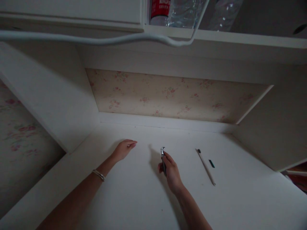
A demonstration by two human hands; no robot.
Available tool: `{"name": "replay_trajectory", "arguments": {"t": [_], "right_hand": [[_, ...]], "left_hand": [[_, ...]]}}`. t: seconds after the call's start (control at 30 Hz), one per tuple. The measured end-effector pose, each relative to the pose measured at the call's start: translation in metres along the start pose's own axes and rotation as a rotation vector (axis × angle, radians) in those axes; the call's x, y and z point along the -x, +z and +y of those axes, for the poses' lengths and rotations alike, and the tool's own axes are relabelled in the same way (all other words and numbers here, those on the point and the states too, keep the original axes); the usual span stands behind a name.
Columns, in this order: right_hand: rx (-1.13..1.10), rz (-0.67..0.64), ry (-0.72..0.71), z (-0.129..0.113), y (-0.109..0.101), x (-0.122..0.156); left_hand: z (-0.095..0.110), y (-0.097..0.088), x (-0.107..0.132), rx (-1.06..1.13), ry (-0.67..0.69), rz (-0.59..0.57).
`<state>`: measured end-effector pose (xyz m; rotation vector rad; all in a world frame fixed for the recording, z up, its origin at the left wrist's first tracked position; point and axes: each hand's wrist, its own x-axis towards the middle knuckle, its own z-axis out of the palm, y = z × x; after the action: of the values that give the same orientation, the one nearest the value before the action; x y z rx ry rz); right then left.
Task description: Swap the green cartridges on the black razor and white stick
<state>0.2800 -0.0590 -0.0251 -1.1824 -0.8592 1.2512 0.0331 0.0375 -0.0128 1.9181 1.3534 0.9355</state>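
Observation:
My right hand (pixel 170 171) is closed around a slim dark tool with a bent silver metal tip (pixel 163 150), held upright a little above the white desk (pixel 134 198). My left hand (pixel 124 149) lies flat on the desk to the left of it, fingers stretched out and together, holding nothing. A thin bracelet (pixel 98 174) circles my left wrist. To the right of my right hand a long pale stick with a dark end (pixel 206 167) lies on the desk. A small black piece (pixel 211 163) rests just beside it.
The desk sits in a white alcove with side panels left (pixel 48 95) and right (pixel 275 127) and a floral back panel (pixel 172 95). A shelf overhead (pixel 216 35) carries a red-labelled bottle (pixel 159 11) and clear plastic bottles (pixel 184 12). A white cable (pixel 96 40) hangs across the top.

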Motion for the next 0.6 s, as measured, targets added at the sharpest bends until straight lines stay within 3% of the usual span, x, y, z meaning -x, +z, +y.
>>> {"name": "replay_trajectory", "arguments": {"t": [0.13, 0.3, 0.43, 0.6], "right_hand": [[-0.187, -0.049, 0.074, -0.017, 0.014, 0.022], [-0.171, -0.108, 0.026, -0.029, 0.026, 0.042], [-0.223, -0.153, -0.008, -0.032, 0.031, 0.051], [-0.281, -0.155, 0.099, -0.024, 0.031, 0.052]], "left_hand": [[0.035, 0.012, 0.032, 0.636, -0.221, 0.053], [0.072, 0.032, 0.070, 1.289, -0.300, 0.085], [0.084, 0.051, 0.087, 1.556, -0.351, 0.062], [0.081, 0.063, 0.097, 1.629, -0.375, 0.077]]}}
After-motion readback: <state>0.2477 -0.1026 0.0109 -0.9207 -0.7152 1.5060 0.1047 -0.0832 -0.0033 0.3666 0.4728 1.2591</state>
